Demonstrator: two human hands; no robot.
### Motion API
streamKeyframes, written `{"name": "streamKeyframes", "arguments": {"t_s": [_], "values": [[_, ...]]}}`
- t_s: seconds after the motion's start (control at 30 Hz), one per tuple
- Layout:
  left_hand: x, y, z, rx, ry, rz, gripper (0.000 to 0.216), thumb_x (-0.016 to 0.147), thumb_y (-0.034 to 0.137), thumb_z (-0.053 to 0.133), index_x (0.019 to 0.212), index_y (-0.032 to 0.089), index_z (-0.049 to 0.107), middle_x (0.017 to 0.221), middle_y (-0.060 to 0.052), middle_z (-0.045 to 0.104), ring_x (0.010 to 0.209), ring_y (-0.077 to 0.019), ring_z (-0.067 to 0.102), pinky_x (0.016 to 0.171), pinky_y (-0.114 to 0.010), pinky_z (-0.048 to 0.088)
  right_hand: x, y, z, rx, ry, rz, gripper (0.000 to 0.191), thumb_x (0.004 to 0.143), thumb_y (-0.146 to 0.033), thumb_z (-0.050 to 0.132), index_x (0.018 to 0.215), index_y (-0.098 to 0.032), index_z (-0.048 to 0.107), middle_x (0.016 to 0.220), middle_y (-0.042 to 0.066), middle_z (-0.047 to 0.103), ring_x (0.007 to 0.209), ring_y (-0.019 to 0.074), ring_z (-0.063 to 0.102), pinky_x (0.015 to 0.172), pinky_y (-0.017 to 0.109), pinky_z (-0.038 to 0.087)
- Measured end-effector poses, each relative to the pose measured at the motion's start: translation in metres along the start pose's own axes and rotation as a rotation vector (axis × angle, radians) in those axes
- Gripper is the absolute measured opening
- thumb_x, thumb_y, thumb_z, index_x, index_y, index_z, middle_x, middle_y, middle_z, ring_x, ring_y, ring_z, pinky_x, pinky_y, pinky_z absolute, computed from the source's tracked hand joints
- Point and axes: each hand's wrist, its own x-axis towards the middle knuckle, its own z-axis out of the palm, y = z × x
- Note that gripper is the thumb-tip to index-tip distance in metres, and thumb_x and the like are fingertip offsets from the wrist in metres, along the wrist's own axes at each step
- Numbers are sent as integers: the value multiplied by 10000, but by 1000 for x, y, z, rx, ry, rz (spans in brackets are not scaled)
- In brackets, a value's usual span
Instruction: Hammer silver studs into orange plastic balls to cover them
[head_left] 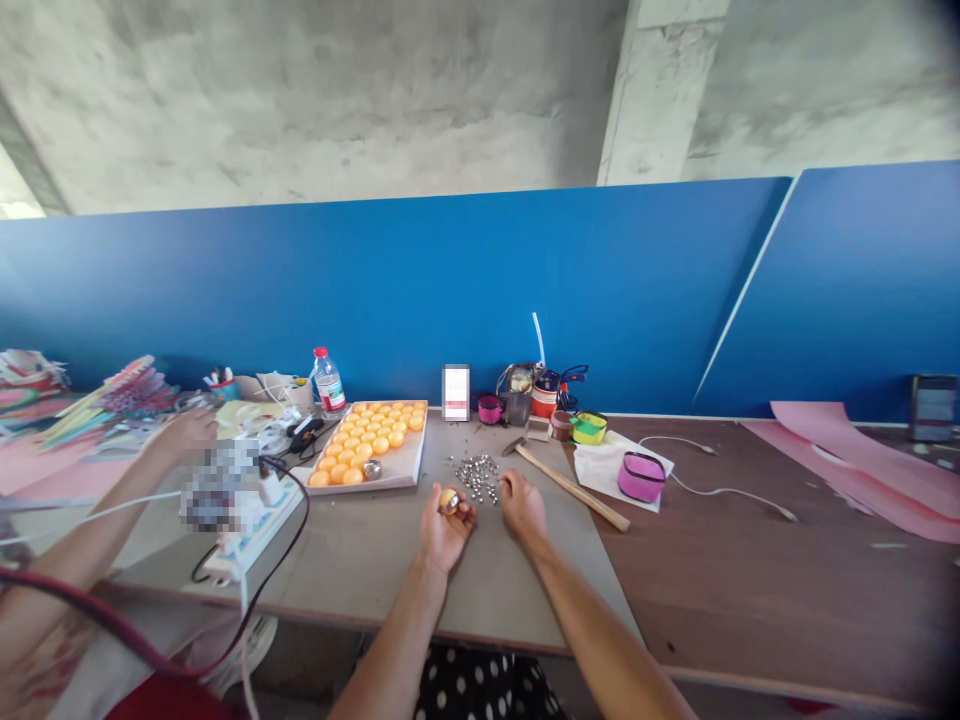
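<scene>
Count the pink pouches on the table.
2. A large pink pouch lies on the white cloth right of the hammer; a small pink pouch sits by the blue wall, beside the phone. Clutter could hide others.

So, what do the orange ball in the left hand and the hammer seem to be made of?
The orange ball in the left hand looks like smooth, glossy plastic, with a shiny metal piece on it. The hammer has a pale, bare handle, probably wood, and a grey head, likely metal.
</scene>
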Motion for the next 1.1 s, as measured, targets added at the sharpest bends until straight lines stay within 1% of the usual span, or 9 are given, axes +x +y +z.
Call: {"name": "streamKeyframes", "arguments": {"t_s": [0.2,0.33,0.47,0.57,0.7,0.77,0.87,0.97,1.1], "values": [[-1,1,2,2,-23,2,196,806,347,513,806,159,568,686,-24,594,522,-104,545,616,-290,489,6,10,6,181,71,38,283,792,-193,359,933,-190,604,948,46,635,856,149,573,759,241,401],[-1,3,6,-29,-38,28,131,788,241,513,852,157,590,704,-43,609,590,-125,581,646,-292,496,10,12,4,358,83,8,272,763,-218,364,856,-178,616,904,53,644,857,161,576,796,278,422],[2,2,5,-29,-59,54,192,749,139,521,924,169,593,719,-41,622,658,-147,611,683,-310,506,10,5,2,641,-3,62,213,735,-283,437,843,-186,593,759,19,634,656,143,567,660,274,454],[5,0,1,3,-77,46,251,748,116,535,987,181,581,741,-40,637,674,-150,622,700,-322,513,9,-4,3,886,-113,116,170,673,-324,546,774,-191,579,637,-17,586,550,118,515,565,250,432],[7,-2,-3,24,-61,6,108,775,167,557,862,115,594,716,-67,646,639,-137,620,688,-292,522,6,-12,2,1132,-253,214,231,614,-324,629,793,-187,578,633,-31,579,532,94,495,553,236,414],[7,-3,-4,39,-46,-1,91,783,185,558,804,103,592,688,-70,646,614,-131,616,672,-283,525,4,-14,0,1235,-299,239,268,604,-326,650,818,-185,572,649,-32,583,540,88,500,562,232,410],[6,-5,-2,82,-37,9,119,780,226,574,811,113,592,688,-60,652,584,-128,611,635,-281,529,2,-15,-2,1331,-380,241,255,587,-333,673,761,-182,564,659,-33,579,534,80,489,556,224,397],[5,-8,1,145,-14,23,152,776,269,584,823,124,585,686,-46,651,553,-124,603,589,-271,524,1,-16,-2,1336,-414,217,220,576,-329,687,677,-179,562,628,-44,553,520,68,459,543,212,379],[5,-10,3,180,6,18,169,794,286,562,792,118,582,660,-45,640,538,-124,600,566,-257,514,-1,-17,0,1340,-455,204,190,584,-305,695,672,-179,585,572,-58,514,496,61,432,519,200,357]]}}
